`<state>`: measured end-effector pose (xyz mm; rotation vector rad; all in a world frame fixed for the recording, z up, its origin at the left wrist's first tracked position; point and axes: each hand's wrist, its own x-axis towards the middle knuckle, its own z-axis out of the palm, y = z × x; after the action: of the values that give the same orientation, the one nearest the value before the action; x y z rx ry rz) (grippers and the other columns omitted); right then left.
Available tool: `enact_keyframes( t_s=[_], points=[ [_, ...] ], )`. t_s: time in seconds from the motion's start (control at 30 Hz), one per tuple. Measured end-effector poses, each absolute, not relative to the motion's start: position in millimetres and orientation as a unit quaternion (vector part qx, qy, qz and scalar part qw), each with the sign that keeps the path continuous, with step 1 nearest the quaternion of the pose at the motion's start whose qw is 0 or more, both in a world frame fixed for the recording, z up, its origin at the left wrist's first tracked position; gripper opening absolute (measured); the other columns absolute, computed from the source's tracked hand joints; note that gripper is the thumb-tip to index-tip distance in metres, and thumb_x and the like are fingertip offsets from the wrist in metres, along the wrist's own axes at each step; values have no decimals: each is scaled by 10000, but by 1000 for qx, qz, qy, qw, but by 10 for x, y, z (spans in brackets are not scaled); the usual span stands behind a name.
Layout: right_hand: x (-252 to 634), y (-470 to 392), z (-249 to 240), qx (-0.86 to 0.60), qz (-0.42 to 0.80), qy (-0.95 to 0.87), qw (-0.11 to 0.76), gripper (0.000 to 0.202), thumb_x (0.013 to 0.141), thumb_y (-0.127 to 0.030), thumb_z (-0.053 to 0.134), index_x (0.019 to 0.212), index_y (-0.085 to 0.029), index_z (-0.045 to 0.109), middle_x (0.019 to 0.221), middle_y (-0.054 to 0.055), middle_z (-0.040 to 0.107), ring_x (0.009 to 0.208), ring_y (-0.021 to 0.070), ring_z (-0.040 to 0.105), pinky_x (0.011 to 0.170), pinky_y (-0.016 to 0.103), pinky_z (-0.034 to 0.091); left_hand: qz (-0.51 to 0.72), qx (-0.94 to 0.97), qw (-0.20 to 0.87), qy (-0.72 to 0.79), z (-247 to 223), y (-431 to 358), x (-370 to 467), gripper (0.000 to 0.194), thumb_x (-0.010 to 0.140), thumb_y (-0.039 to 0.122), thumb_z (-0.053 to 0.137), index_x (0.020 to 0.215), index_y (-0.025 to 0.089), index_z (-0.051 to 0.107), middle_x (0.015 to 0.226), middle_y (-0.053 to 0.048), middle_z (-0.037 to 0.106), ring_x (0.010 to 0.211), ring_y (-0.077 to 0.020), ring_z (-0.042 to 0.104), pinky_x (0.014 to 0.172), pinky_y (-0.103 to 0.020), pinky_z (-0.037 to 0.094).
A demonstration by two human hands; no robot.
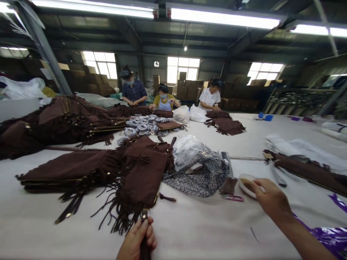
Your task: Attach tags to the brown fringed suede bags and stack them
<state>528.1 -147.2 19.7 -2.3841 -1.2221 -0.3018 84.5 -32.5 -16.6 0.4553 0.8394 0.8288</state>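
Observation:
My left hand (138, 238), at the bottom centre, is closed round a dark brown strap (144, 216) joined to the corner of a brown fringed bag (148, 177). On the right, my right hand (269, 196) reaches into a small round white dish (244, 180), its fingertips over the brownish contents; what they pinch, if anything, is too small to tell. Pink-handled snips (234, 198) and a small brown pouch (228, 186) lie left of the dish. A stack of brown fringed bags (67, 168) lies to the left.
Black-and-white patterned cloth (206, 177) with clear plastic lies mid-table. Grey strap coils (141, 124) and a large brown bag pile (62, 119) are farther back. Purple shiny packaging (328, 234) is at the right edge. Three people work across the white table (195, 231).

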Motion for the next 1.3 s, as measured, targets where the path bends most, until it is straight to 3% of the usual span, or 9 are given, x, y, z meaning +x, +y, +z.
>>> enact_keyframes(
  t_s=[0.1, 0.17, 0.23, 0.33, 0.43, 0.73, 1.0, 1.17, 1.3],
  points=[
    [4643, -1297, 409, -806, -103, -504, 293, 424, 909, -510, 407, 618, -228, 534, 656, 54, 573, 660, 203, 543, 662, 322, 420, 386, 228, 810, 377, -187, -342, 840, 363, 683, 383, 789, 882, 161, 581, 602, 61, 438, 516, -69, 407, 517, -234, 385],
    [4248, -1018, 439, -762, -67, -575, 290, 444, 929, -459, 408, 553, -229, 449, 567, 16, 501, 568, 163, 481, 604, 296, 380, 387, 240, 811, 367, -213, -342, 837, 345, 708, 381, 770, 884, 158, 573, 610, 58, 450, 519, -70, 416, 518, -236, 392],
    [3996, -646, 376, -743, -36, -625, 238, 381, 925, -385, 447, 592, -213, 510, 642, 28, 567, 635, 161, 524, 655, 289, 389, 387, 246, 813, 357, -238, -343, 828, 337, 727, 382, 756, 893, 156, 570, 616, 56, 459, 521, -71, 423, 520, -237, 397],
    [3931, -92, 194, -761, -27, -626, 167, 155, 862, -207, 510, 828, -176, 658, 928, 93, 668, 851, 199, 593, 768, 295, 410, 392, 242, 819, 343, -268, -350, 794, 340, 736, 384, 750, 906, 155, 565, 618, 56, 464, 522, -70, 424, 522, -236, 396],
    [4063, 259, 38, -782, -41, -605, 143, 225, 835, -128, 483, 892, -154, 699, 968, 159, 685, 883, 257, 605, 773, 348, 414, 401, 234, 820, 335, -277, -368, 751, 342, 741, 384, 746, 917, 157, 562, 625, 57, 462, 527, -70, 423, 529, -238, 395],
    [4246, 397, -87, -780, -69, -616, 91, 307, 894, -171, 425, 829, -132, 723, 976, 162, 702, 849, 247, 629, 755, 338, 401, 393, 242, 829, 315, -307, -371, 722, 308, 778, 380, 712, 920, 162, 546, 628, 59, 453, 526, -71, 423, 534, -247, 398],
    [4329, 243, -121, -774, -86, -620, 99, 186, 841, -276, 584, 764, -149, 695, 912, 121, 686, 885, 236, 612, 754, 297, 415, 389, 252, 829, 313, -337, -360, 742, 320, 789, 387, 697, 944, 159, 536, 635, 59, 448, 534, -69, 424, 526, -246, 402],
    [4339, -87, 30, -737, -75, -658, 136, 280, 904, -281, 486, 763, -177, 703, 932, 98, 674, 908, 221, 608, 825, 300, 428, 352, 263, 827, 350, -260, -386, 682, 328, 795, 377, 690, 986, 171, 521, 671, 56, 457, 541, -63, 430, 486, -218, 378],
    [3979, -462, 215, -696, 73, -653, 290, 327, 923, -381, 453, 841, -172, 692, 877, 85, 675, 842, 217, 609, 784, 320, 456, 328, 258, 838, 351, -218, -384, 681, 344, 791, 363, 701, 1016, 171, 524, 728, 54, 469, 499, -25, 372, 434, -172, 277]
  ],
)
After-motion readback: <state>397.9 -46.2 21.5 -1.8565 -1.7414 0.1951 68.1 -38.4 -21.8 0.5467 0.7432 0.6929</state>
